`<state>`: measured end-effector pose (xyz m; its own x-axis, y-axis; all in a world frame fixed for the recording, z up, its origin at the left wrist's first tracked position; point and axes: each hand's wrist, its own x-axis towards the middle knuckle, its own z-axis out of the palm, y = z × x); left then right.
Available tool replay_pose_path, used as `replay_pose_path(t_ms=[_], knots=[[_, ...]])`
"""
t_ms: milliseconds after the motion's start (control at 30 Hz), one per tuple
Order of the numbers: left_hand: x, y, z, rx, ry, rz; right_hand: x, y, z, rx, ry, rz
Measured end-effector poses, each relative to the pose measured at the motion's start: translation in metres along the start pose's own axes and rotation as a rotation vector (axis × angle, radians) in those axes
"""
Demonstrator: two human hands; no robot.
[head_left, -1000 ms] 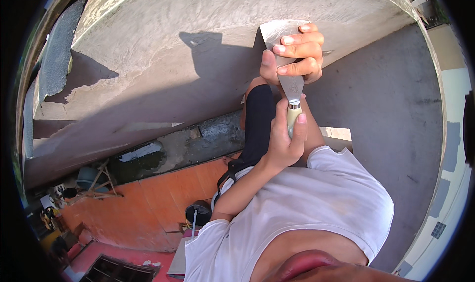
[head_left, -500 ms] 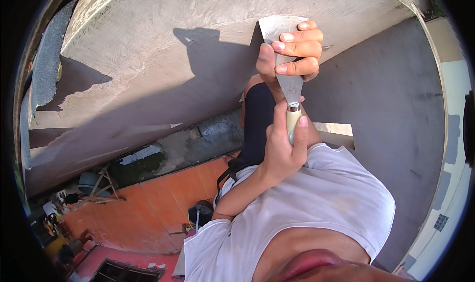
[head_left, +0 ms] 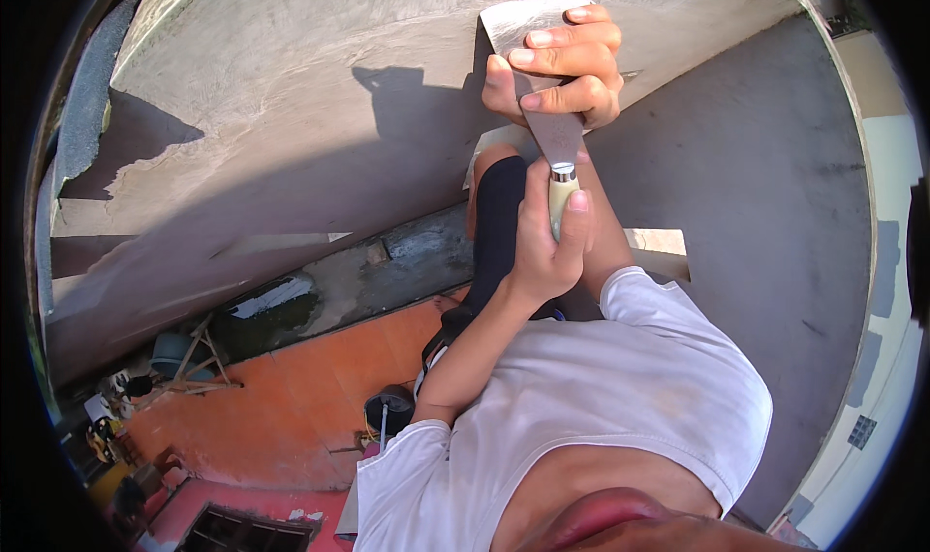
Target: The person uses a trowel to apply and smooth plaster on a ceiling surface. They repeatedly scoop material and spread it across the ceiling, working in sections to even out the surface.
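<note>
A putty knife with a wide, flaring metal blade (head_left: 560,138) and a pale cream handle (head_left: 559,201) is held up in front of me, its broad edge uppermost. My left hand (head_left: 547,247) is closed round the handle, thumb lying along it. Higher up, the fingers of my right hand (head_left: 572,68) curl across the face of the blade, with the thumb at its left side; they cover part of the metal. The blade's far edge overlaps the grey plastered wall (head_left: 281,97) in view; whether it touches I cannot tell.
A smooth dark grey wall (head_left: 746,165) stands at the right. At far left the plastered wall has a ragged, broken edge (head_left: 87,126). Below lie a wet concrete strip (head_left: 417,252) and orange flooring (head_left: 310,387), with a wooden stand (head_left: 208,358) and a dark round container (head_left: 390,409).
Both hands and the putty knife have moved upward and a little to the left in the picture. Their grip looks the same.
</note>
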<state>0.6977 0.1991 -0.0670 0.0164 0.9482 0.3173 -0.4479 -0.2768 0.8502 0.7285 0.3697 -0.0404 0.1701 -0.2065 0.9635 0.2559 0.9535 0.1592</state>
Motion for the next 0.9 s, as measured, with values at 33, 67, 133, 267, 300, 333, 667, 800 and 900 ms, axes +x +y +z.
replay_pose_path(t_ms=[33,67,133,267,300,333,667,800,900], knots=[[0.000,0.002,-0.002,-0.021,-0.008,-0.007,-0.004,0.000,0.002,0.000,0.024,-0.001],[0.000,0.002,-0.007,0.008,-0.020,-0.006,-0.007,0.000,0.004,-0.014,0.037,-0.009],[0.001,0.000,-0.020,0.064,-0.047,-0.005,-0.012,-0.001,0.007,-0.045,0.060,-0.025],[0.008,0.016,-0.060,0.204,-0.103,-0.097,-0.015,-0.011,0.017,-0.241,0.117,0.001],[0.011,0.026,-0.062,0.227,-0.117,-0.100,-0.010,-0.012,0.019,-0.291,0.126,0.014],[0.015,0.037,-0.063,0.251,-0.128,-0.099,-0.004,-0.014,0.022,-0.280,0.132,0.040],[-0.003,0.022,-0.028,0.163,-0.114,-0.114,0.000,-0.021,-0.003,-0.229,0.054,0.111],[0.001,0.012,-0.017,0.066,-0.091,-0.088,-0.001,-0.016,-0.010,-0.186,0.015,0.109],[0.000,0.003,-0.019,0.061,-0.104,-0.074,-0.001,-0.013,-0.011,-0.165,0.013,0.103]])
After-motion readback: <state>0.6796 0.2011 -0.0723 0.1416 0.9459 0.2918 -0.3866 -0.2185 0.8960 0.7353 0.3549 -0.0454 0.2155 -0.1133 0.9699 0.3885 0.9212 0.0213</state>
